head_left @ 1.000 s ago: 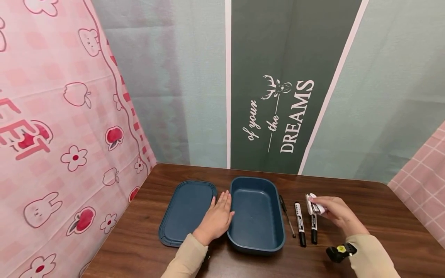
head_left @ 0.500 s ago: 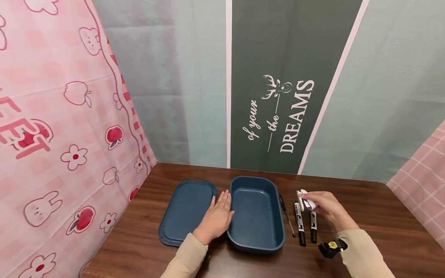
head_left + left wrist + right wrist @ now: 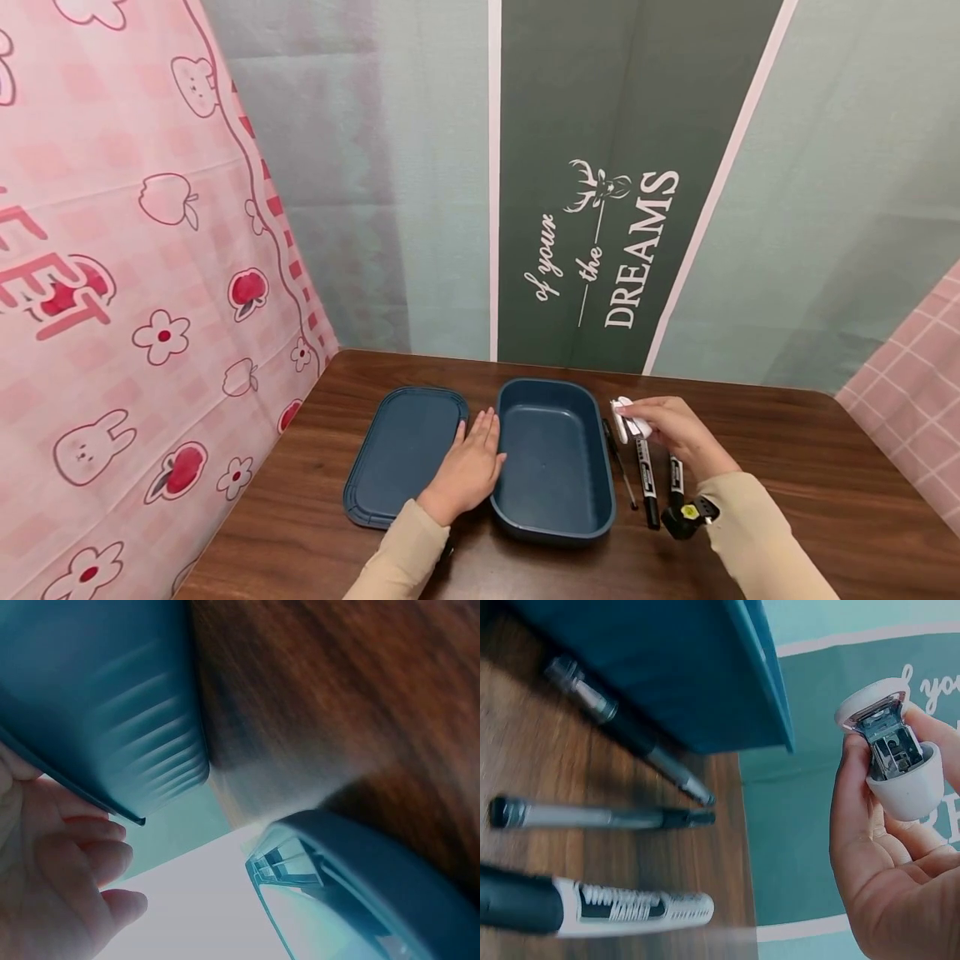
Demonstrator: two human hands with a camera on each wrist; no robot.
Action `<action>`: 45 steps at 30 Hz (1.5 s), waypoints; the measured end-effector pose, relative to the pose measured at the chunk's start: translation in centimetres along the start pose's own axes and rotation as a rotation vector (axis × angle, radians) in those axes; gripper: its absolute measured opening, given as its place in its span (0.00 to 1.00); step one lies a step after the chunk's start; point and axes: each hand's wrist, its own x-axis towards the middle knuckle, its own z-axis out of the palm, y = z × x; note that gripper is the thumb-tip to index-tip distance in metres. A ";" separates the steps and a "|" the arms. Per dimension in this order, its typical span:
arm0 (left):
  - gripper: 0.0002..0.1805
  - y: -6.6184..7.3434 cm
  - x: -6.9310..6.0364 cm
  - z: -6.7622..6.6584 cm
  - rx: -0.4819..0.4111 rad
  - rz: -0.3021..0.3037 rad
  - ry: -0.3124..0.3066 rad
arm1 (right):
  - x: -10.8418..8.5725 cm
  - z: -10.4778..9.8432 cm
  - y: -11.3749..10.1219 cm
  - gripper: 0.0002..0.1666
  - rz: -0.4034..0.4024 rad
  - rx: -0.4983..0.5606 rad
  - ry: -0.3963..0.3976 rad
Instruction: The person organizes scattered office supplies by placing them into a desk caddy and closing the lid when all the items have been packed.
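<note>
My left hand [image 3: 471,467] lies with straight fingers along the left rim of a deep blue rectangular box [image 3: 551,475]. In the left wrist view, the fingers of this hand [image 3: 64,862] touch the box's outer wall [image 3: 112,697]. My right hand [image 3: 678,425] pinches a small white stapler [image 3: 622,421] between thumb and fingers, just right of the box. Its metal inside shows in the right wrist view, where the stapler [image 3: 907,787] is held clear of the table. Beneath and beside the right hand lie a slim black pen [image 3: 628,485] and two white-and-black markers [image 3: 647,482].
A flat blue lid [image 3: 408,454] lies left of the box on the dark wooden table [image 3: 810,467]. Two slim pens, one of them a grey-and-black pen [image 3: 592,815], show beside the box in the right wrist view. Patterned curtains [image 3: 420,208] stand behind the table.
My right hand has carried the stapler leftward, from above the right marker to beside the box's right rim. My left hand has stayed at the box's left side.
</note>
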 end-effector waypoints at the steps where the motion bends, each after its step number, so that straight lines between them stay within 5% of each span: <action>1: 0.30 0.0 0.0 0.0 0.000 -0.001 -0.001 | 0.1 0.2 -0.2 0.11 -0.008 -0.012 0.003; 8: 0.30 0.0 0.1 0.0 0.013 0.002 -0.012 | 0.6 1.6 -0.9 0.12 -0.026 -0.075 0.024; 25: 0.30 0.1 -0.1 0.0 0.042 0.010 -0.002 | 1.8 5.0 -1.4 0.20 -0.021 -0.039 -0.058; 35: 0.30 0.2 0.0 -0.2 0.055 0.007 -0.006 | 2.4 7.2 -1.9 0.22 -0.030 -0.203 -0.038; 45: 0.30 0.2 0.0 -0.2 0.059 0.002 0.004 | 2.9 8.5 -2.5 0.19 -0.051 -0.242 -0.030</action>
